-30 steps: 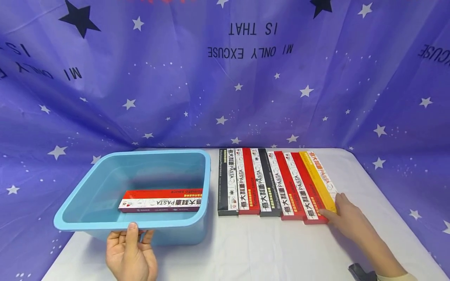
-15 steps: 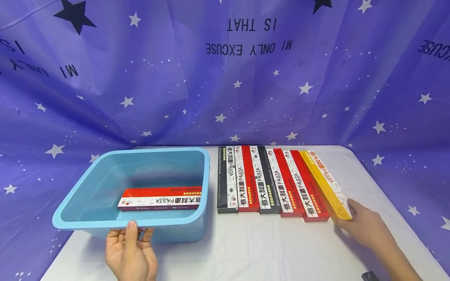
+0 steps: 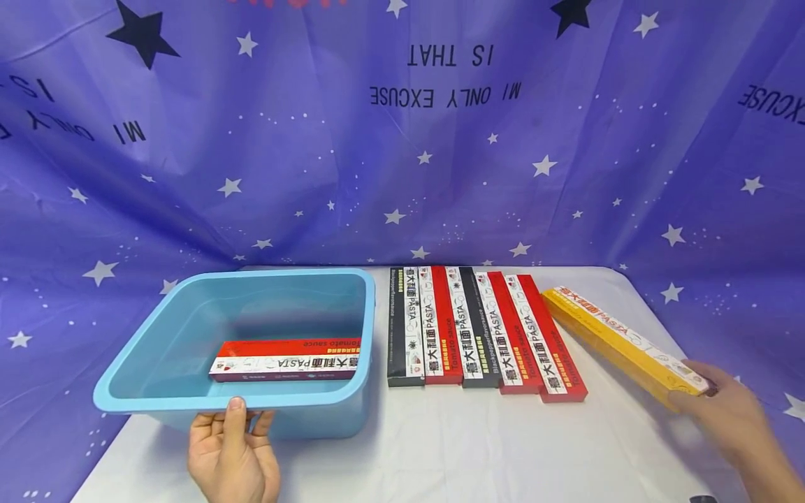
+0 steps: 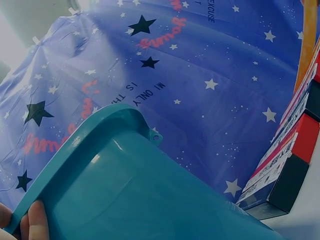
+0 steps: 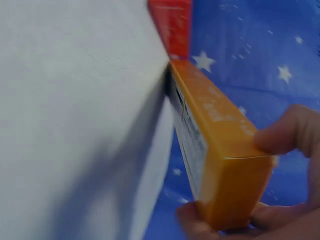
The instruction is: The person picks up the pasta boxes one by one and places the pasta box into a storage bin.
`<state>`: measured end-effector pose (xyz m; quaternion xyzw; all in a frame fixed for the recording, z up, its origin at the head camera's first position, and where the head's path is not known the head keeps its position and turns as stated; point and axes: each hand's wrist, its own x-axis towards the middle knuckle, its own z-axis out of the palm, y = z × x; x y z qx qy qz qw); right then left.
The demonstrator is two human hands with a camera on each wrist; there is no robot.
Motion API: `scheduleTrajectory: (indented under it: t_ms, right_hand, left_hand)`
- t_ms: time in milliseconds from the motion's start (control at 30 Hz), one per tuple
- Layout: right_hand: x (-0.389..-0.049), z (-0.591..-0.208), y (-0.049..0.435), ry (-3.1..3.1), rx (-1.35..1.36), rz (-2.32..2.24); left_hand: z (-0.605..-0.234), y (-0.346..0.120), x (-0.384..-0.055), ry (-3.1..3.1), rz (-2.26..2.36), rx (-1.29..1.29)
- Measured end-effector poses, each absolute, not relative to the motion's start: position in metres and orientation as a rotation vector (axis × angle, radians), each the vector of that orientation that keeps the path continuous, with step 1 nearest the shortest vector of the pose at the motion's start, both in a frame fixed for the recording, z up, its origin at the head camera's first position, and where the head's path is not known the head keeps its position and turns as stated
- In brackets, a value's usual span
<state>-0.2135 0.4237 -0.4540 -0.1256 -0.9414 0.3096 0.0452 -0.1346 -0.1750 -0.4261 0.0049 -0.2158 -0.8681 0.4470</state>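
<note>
My left hand (image 3: pixel 234 454) grips the front rim of a light blue plastic basin (image 3: pixel 361 328), thumb on top and fingers beneath. Inside the basin lies a red and white pasta box (image 3: pixel 286 360). At the right, my right hand (image 3: pixel 729 412) holds the near end of a yellow and white pasta box (image 3: pixel 629 342) between thumb and fingers. That box slants across the table's right side, its near end raised over the cloth. In the right wrist view, the thumb presses one face of the yellow box (image 5: pixel 215 115) and the fingers wrap the other side.
Several pasta boxes, red ones (image 3: pixel 553 349) and black ones (image 3: pixel 405 328), lie side by side on the white tablecloth (image 3: pixel 472 447), right of the basin. A purple star-printed curtain (image 3: pixel 402 140) rises behind and at both sides of the table.
My right hand has pulled the yellow pasta box away from the row, rightward and toward me, lifting and turning it. The left hand stays at the basin rim.
</note>
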Motion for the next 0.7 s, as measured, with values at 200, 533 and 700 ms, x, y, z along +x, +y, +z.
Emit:
scheduleTrajectory:
  t_ms: [200, 533, 700]
  right_hand:
    - [-0.193, -0.439, 0.435, -2.452, -0.376, 1.362]
    - [-0.182, -0.423, 0.442, -2.171, 0.040, 1.359]
    - [-0.188, -0.402, 0.432, -2.141, 0.183, 1.385]
  left_hand:
    - [-0.426, -0.174, -0.135, -0.537, -2.143, 0.031]
    - [-0.424, -0.175, -0.134, -0.554, -2.115, 0.181]
    - [-0.422, -0.175, -0.135, -0.553, -2.122, 0.185]
